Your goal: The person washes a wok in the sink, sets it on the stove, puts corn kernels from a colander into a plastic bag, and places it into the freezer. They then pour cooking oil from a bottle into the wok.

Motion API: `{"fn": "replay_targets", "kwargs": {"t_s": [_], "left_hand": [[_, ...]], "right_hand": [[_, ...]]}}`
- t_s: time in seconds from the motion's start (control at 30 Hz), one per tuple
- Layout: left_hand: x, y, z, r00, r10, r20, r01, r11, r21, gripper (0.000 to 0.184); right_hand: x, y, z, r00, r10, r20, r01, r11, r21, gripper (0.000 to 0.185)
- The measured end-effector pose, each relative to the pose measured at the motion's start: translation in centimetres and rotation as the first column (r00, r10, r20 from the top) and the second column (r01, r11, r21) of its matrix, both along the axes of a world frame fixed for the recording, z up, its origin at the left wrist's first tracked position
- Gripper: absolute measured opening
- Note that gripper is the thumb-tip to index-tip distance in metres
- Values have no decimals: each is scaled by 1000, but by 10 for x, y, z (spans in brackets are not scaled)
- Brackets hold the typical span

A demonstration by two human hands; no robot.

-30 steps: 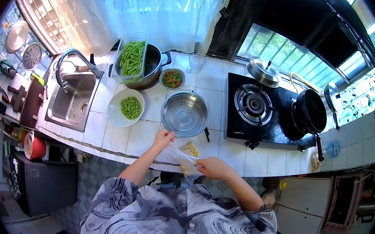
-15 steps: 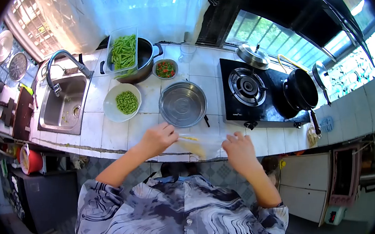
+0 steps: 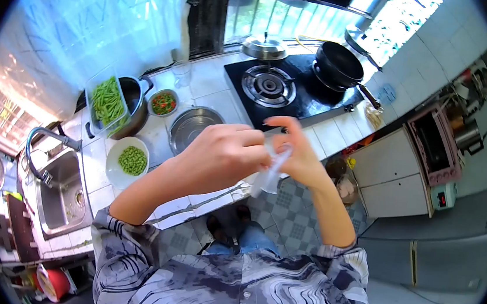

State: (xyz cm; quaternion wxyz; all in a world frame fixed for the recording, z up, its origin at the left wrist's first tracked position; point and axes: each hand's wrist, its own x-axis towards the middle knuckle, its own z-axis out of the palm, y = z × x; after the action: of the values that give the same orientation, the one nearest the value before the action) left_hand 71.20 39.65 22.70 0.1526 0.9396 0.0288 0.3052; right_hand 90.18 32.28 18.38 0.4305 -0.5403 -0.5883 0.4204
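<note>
A clear plastic bag (image 3: 268, 178), bunched into a narrow twist, hangs between my two hands above the counter's front edge. My left hand (image 3: 226, 153) is closed, its fingers gripping the bag's twisted part. My right hand (image 3: 299, 156) holds the bag too, with the index finger raised and curved away from the thumb; its lower fingers are partly hidden. What the bag contains is hard to make out now. Behind my left hand stands a round metal basin (image 3: 190, 126), partly covered. A white bowl of green peas (image 3: 132, 160) is left of my left forearm.
A plastic container of cut green beans (image 3: 107, 101) rests on a dark pot (image 3: 136, 109). Nearby are a small bowl of chopped peppers (image 3: 164, 103) and a clear cup (image 3: 181, 73). A gas stove (image 3: 270, 87) carries a black wok (image 3: 338, 66). The sink (image 3: 63, 199) is at left.
The view has turned right. My hands have risen and come close together, and the bag, earlier stretched between them with something yellowish inside, is now gathered into a twist.
</note>
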Motion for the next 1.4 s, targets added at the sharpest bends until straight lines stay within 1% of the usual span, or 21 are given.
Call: {"fn": "replay_targets", "kwargs": {"t_s": [0.07,0.1,0.13,0.2,0.27,0.33,0.4,0.5,0.57,0.6,0.73,0.8,0.83,0.87,0.93,1.0,1.07,1.1,1.23,1.3,1.4], "left_hand": [[22,-6,16,967,-209,149,222,972,-76,18],[24,-10,23,967,-237,95,248,959,-134,21],[27,-14,28,964,-251,89,261,958,-118,21],[30,-22,37,968,-95,230,163,941,-298,26],[36,-24,29,946,-83,312,227,857,-462,66],[43,-31,-6,957,-175,232,291,600,-745,82],[67,-56,-27,884,-467,34,208,326,-922,88],[114,-93,-80,836,-549,-23,243,407,-880,88],[150,-132,-75,949,-201,-241,56,863,-501,61],[160,-139,-79,948,-211,-239,67,865,-498,61],[200,-184,-38,932,-364,2,156,394,-906,34],[219,-205,-24,929,-366,42,274,608,-745,33],[231,-218,-22,974,-225,12,192,805,-562,32],[242,-229,-20,974,-228,9,194,808,-557,32],[256,-247,-19,999,34,11,-31,972,-233,33],[260,-248,-21,994,-2,108,33,959,-281,27],[259,-250,-20,975,-29,-221,-78,883,-462,20],[262,-253,-21,991,-49,-128,-4,924,-382,13],[263,-255,-31,994,-101,-46,61,841,-538,12],[269,-241,-38,959,-264,-106,125,726,-676,14],[280,-237,-35,932,-355,-72,232,738,-634,18]], "right_hand": [[3,1,-6,990,74,-122,-69,997,46,53],[10,3,2,984,176,16,-176,984,20,41],[14,2,17,950,275,150,-275,961,-22,31],[30,-18,56,956,294,-1,-294,956,-5,16],[44,-39,85,949,301,-90,-291,950,116,15],[56,-54,102,936,243,-256,-171,947,272,17],[66,-78,128,979,191,-70,-155,925,348,17],[76,-103,131,982,185,32,-184,913,364,17],[94,-123,122,968,235,89,-251,887,387,15],[111,-138,126,951,239,199,-289,912,289,21],[186,-200,122,911,212,353,-264,959,107,51],[207,-220,105,874,173,455,-221,974,54,64],[212,-227,84,860,108,498,-211,965,155,72],[214,-236,70,846,37,531,-202,946,255,80],[211,-253,60,883,-45,467,-148,918,368,76],[211,-265,51,912,-110,394,-96,879,467,72],[211,-274,45,860,-216,462,-67,850,522,55],[206,-279,44,837,-304,454,9,839,544,45],[220,-274,28,914,-265,308,-51,677,734,45],[222,-279,37,941,-230,246,17,762,648,45],[217,-281,57,983,-137,123,44,821,570,41]]}}
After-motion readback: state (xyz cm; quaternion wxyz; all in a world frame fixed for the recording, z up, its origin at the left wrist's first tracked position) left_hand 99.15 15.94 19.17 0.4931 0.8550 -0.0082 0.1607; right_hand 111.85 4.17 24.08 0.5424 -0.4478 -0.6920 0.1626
